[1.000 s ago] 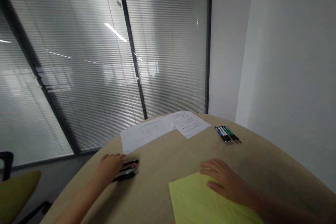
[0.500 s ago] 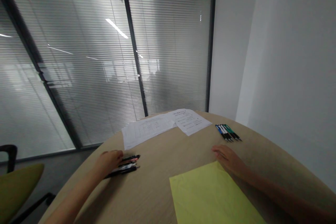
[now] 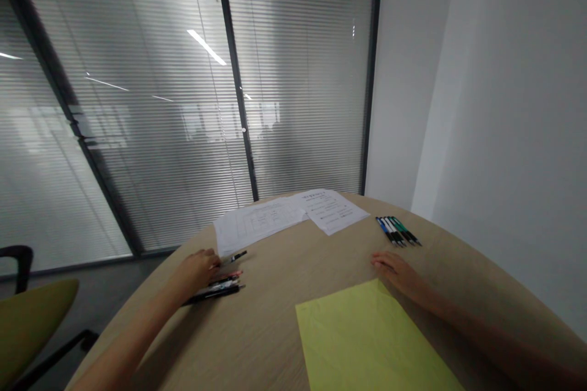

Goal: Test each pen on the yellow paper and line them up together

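Head view, my read of the risks: my left hand (image 3: 195,272) is low over the left side of the table (image 3: 275,305), fingers curled down at the rear end of a dark pen (image 3: 238,255); whether they grip it or only press on it, I cannot tell, the contact being hidden. That pen points away to the right, its rear close to the near corner of the white papers (image 3: 257,226). Just nearer lie a reddish pen (image 3: 232,275) and a black pen (image 3: 220,294), with others between, partly under the hand. Likeliest trouble, I judge: fingertips snagging a neighbour, since the pens sit so close, and rolling it out of line. A sideways push could also run the dark pen's rear into the papers and shift them. My right hand (image 3: 397,272) lies slack, fingers loosely extended, nothing visible in them, at the far corner of the yellow sheet (image 3: 367,336) and short of the pen row (image 3: 398,233). A careless forearm sweep there might drag the sheet; reaching too far could scatter that row.
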Demonstrator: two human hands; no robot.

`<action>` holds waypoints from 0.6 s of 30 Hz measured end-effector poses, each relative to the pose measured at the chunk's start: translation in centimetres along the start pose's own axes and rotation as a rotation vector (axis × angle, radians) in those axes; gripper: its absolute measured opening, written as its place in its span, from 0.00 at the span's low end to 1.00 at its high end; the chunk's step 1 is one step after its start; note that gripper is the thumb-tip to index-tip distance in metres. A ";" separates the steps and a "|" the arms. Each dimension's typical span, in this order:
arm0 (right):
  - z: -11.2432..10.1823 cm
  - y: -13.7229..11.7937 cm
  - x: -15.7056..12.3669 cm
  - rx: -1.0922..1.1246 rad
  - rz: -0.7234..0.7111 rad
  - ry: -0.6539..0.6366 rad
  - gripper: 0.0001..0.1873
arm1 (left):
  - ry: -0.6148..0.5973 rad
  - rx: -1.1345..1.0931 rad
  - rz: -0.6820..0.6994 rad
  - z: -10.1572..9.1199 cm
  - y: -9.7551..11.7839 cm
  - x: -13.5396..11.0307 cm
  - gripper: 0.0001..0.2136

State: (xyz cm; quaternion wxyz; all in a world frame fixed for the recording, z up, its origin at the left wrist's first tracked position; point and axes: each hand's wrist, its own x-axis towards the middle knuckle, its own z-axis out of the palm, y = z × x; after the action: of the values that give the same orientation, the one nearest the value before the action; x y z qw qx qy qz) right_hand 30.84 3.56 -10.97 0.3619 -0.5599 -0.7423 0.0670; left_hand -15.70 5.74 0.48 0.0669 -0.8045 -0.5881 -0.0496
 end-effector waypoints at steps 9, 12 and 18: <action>-0.1 0.0 0.0 -0.032 -0.031 -0.025 0.16 | 0.254 -0.781 -0.152 -1.6 3.1 0.2 0.11; -0.2 0.0 -0.1 -0.030 -0.027 -0.017 0.16 | 0.206 -1.123 -0.189 -2.3 5.1 -0.4 0.12; -0.2 -0.1 -0.2 -0.029 -0.035 -0.018 0.16 | 0.197 -1.018 -0.125 -2.6 5.9 -0.7 0.10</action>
State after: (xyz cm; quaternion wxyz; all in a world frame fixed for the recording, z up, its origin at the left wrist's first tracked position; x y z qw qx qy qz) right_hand 30.91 3.30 -10.92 0.3481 -0.5515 -0.7560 0.0552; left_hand -10.31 2.92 2.61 -0.2808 -0.6901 -0.5272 -0.4087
